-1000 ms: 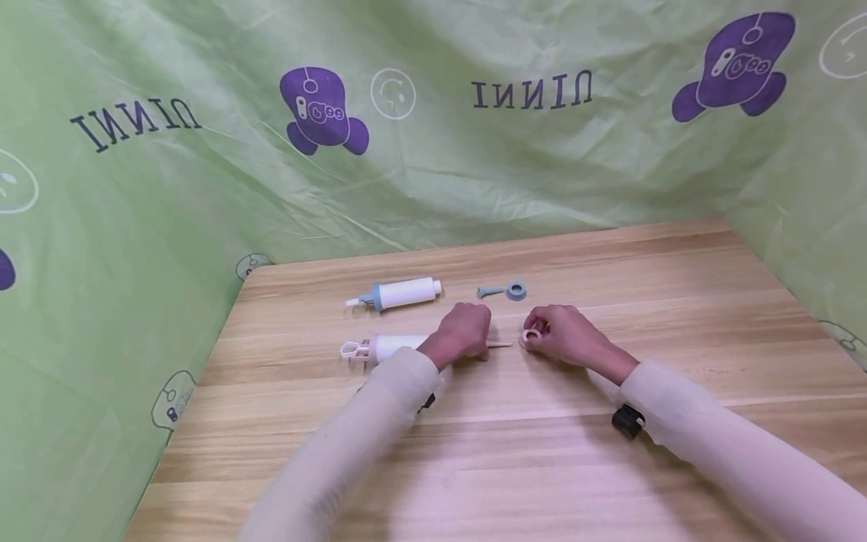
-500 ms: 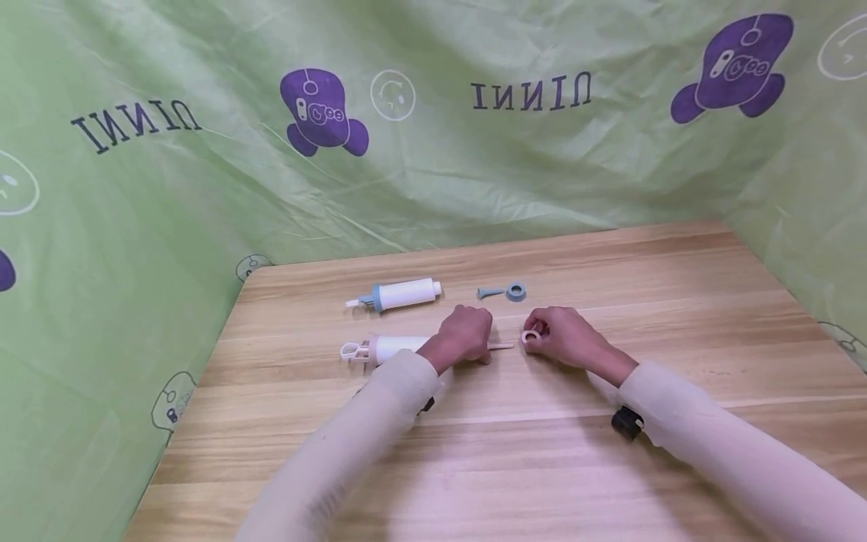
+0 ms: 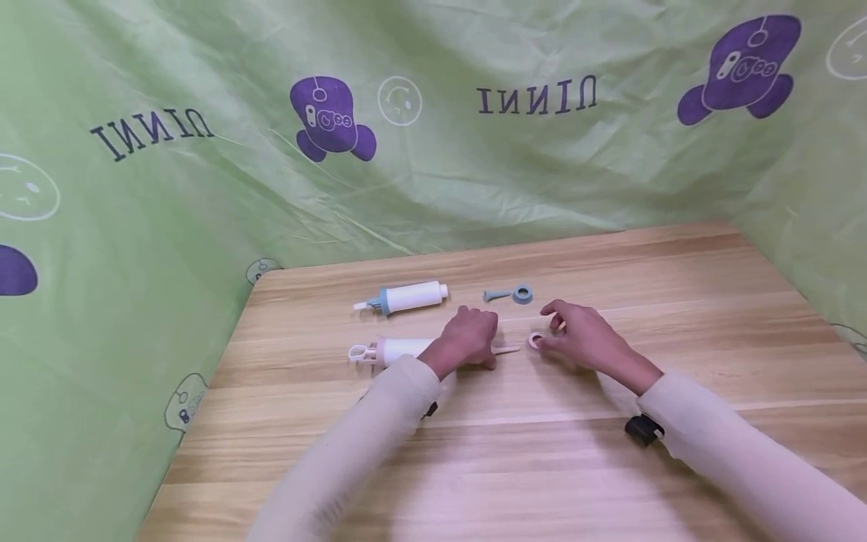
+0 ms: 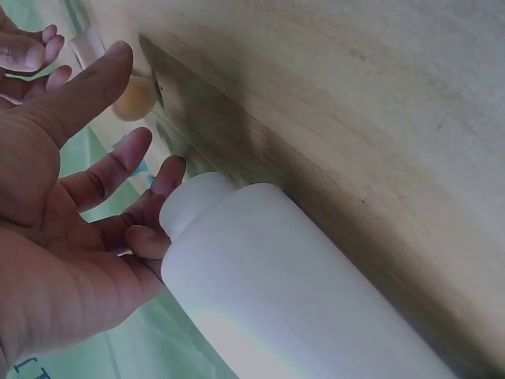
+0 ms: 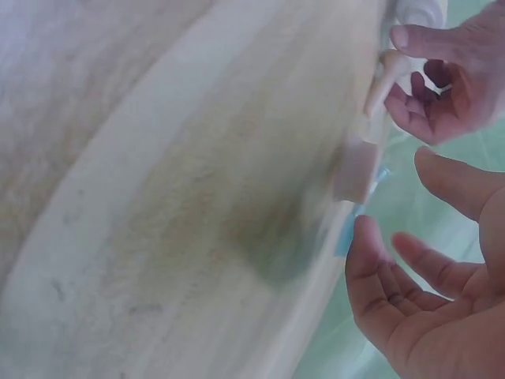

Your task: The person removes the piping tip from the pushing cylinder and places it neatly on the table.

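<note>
On the table lies a white syringe-like barrel (image 3: 406, 349) with a pink collar (image 3: 381, 351) and a loop handle. My left hand (image 3: 467, 339) hovers by the barrel's neck, its thumb and fingers spread in the left wrist view. Beyond that thumb sits a pale pink tapered nozzle (image 4: 136, 101), lying on the wood with its tip pointing right; whether the hand touches it I cannot tell. A pink ring (image 5: 357, 170) rests just past the tip. My right hand (image 3: 588, 337) is beside the ring, fingers parted and holding nothing in the right wrist view.
Farther back lies a second white barrel (image 3: 415, 296) with a blue collar. To its right are a blue nozzle (image 3: 497, 295) and a blue ring (image 3: 518, 299). Green printed cloth (image 3: 433, 181) rises behind the wooden table (image 3: 474, 467) and along its sides.
My right hand has let go of the pink ring, its fingers spreading apart and backing slightly right. The left hand stays about where it was. The head view has shifted slightly.
</note>
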A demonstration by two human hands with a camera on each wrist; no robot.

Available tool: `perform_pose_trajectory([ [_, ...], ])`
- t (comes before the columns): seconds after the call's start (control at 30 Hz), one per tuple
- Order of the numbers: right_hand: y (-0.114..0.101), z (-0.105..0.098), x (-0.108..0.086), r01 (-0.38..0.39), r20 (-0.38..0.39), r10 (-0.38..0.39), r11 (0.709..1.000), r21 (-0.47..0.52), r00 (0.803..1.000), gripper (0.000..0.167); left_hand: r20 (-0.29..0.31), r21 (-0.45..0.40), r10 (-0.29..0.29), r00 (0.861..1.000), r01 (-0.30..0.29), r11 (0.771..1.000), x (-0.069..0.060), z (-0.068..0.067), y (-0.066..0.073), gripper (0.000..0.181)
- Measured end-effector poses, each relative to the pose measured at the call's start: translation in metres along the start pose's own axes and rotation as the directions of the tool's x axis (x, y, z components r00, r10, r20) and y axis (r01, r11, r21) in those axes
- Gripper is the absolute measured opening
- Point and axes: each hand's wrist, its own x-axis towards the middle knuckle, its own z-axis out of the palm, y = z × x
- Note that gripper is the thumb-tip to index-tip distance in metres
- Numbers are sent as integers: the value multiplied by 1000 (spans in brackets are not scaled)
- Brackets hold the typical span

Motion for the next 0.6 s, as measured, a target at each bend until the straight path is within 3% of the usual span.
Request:
perform_pose_trajectory([
  [0.2,-2,-5,-5,0,-34,0,1000,1,999,47,-63,-84,-6,998,1,996,-9,-4,-13,41],
  [0.4,-3,-10,-11,10,-80,-10,1000,-3,997,42,-154,-103,0,988,-17,995,-21,-14,-26,50],
  [0.6,-4,-13,-20,31,-121,-31,1000,-7,992,41,-230,-137,-1,973,-32,990,-41,-23,-37,41],
])
